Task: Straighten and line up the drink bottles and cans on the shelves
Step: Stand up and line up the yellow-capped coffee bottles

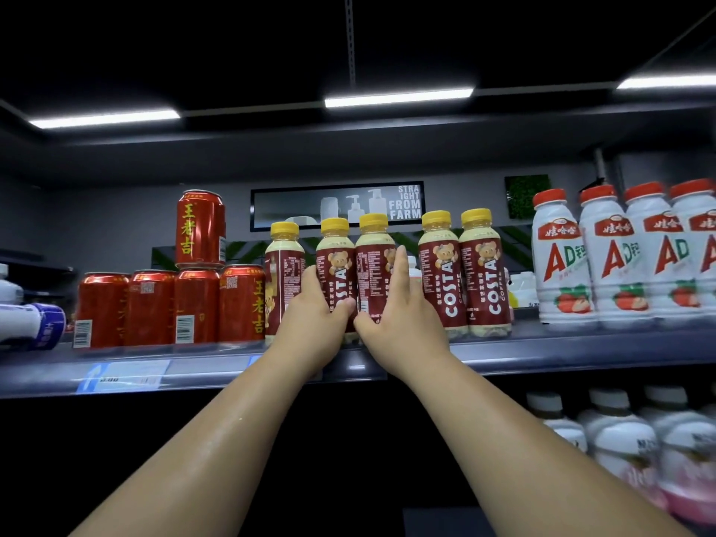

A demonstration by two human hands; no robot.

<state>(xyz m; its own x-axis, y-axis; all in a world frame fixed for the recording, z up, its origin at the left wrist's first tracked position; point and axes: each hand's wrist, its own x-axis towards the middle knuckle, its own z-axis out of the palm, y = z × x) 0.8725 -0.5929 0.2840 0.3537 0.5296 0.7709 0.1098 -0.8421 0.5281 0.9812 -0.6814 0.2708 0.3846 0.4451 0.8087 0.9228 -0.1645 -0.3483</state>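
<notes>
Clasping Costa bottle [336, 261] with curled left hand [314, 308] and pressing straight-fingered right hand [395, 312] against next bottle [374, 261], mid front edge of shelf [542, 354], apparently to close the pair together and square the row.

Dark ceiling [232, 36], white strip lights [399, 97], grey wall [97, 226], framed poster [337, 205]
</notes>
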